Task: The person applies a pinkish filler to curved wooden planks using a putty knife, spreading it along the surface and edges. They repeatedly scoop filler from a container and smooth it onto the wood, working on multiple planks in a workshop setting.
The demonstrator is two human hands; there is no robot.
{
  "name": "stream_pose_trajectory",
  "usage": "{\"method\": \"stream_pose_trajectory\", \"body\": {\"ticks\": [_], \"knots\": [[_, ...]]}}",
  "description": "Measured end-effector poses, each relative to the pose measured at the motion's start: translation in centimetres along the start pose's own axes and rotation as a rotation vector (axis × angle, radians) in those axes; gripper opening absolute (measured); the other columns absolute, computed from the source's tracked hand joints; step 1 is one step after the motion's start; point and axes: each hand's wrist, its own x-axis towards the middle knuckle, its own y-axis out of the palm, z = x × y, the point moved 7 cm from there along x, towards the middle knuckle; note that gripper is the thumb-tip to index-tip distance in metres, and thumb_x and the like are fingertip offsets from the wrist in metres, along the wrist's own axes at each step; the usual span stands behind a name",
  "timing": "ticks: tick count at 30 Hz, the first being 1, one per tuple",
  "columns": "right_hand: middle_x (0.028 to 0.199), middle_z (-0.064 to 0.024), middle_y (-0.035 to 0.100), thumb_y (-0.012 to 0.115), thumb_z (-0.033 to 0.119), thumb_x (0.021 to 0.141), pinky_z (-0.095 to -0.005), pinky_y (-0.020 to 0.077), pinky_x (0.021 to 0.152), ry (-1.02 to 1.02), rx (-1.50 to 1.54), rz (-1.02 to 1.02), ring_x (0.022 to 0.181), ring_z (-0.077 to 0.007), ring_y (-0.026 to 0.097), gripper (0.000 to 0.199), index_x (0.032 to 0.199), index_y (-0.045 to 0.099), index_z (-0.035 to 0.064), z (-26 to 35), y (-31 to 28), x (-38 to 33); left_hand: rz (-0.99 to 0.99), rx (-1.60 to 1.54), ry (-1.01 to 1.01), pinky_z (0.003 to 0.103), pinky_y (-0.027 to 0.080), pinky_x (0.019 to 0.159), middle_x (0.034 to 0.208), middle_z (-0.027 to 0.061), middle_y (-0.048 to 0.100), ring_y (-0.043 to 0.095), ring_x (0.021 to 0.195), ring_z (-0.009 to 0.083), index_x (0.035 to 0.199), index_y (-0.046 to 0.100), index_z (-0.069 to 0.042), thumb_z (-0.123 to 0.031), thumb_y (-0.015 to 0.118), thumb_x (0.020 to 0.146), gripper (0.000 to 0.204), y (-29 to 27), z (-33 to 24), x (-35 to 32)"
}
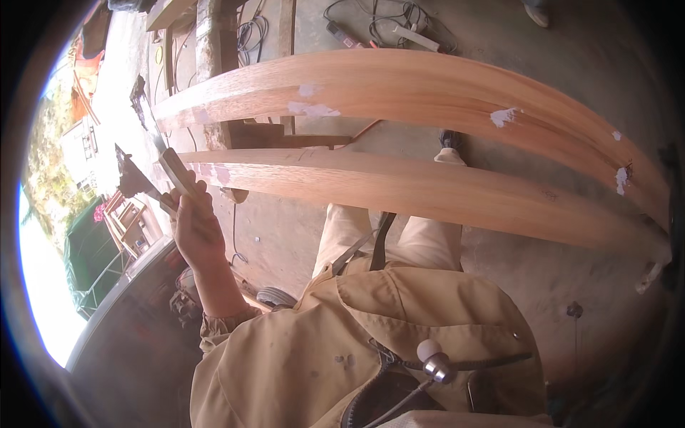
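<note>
My left hand [194, 232] is closed round the handles of two putty knives, raised beside the left ends of two long wooden planks. One putty knife [175, 171] has a pale handle, and its blade points up, with dark residue at the tip. The other putty knife [133, 177] has a wide blade coated dark and points to the left. The farther plank [399, 85] carries several whitish filler patches [314, 109]. Nearer to my body lies the second plank [385, 185], with faint pale smears at its left end. My right hand does not show.
A wooden support [217, 57] stands under the planks' left ends. Cables and a power strip [417, 38] lie on the floor beyond. At the lower left is a large grey curved surface [139, 314], with a small wheel [277, 297] near my sleeve. Bright daylight comes from the left.
</note>
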Motion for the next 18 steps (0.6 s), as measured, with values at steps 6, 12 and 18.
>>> {"method": "stream_pose_trajectory", "body": {"ticks": [6, 12, 18], "knots": [[0.107, -0.0214, 0.058, 0.044, 0.005, 0.083, -0.0433, 0.0432, 0.084, -0.044, 0.120, -0.030, 0.100, -0.0364, 0.053, 0.030, 0.111, 0.054, -0.0007, 2.6, 1.6, -0.7, -0.078, -0.033, 0.159, 0.027, 0.048, 0.075, 0.115, 0.0157, 0.053, 0.058, 0.096, 0.0196, 0.107, 0.049, -0.005, -0.006, 0.051, 0.086, 0.021, -8.0, -2.6, 0.9], [0.107, -0.0222, 0.057, 0.045, 0.006, 0.083, -0.0446, 0.0428, 0.085, -0.176, 0.235, -0.124, 0.102, -0.0370, 0.053, 0.030, 0.111, 0.055, -0.0002, 7.6, 1.5, -2.0, -0.144, -0.111, 0.165, 0.028, 0.049, 0.072, 0.115, 0.0180, 0.052, 0.059, 0.092, 0.0223, 0.099, 0.048, -0.009, -0.004, 0.049, 0.086, 0.013, -15.8, 1.9, 0.6], [0.105, -0.0201, 0.057, 0.048, 0.006, 0.081, -0.0422, 0.0387, 0.090, -0.962, -0.534, -0.530, 0.101, -0.0343, 0.051, 0.027, 0.105, 0.056, -0.0010, 21.5, 5.4, -6.3, -0.248, -0.282, 0.166, 0.031, 0.047, 0.078, 0.111, 0.0155, 0.054, 0.058, 0.095, 0.0231, 0.095, 0.048, -0.010, -0.005, 0.053, 0.086, 0.012, -21.2, 9.1, -3.4]]}}
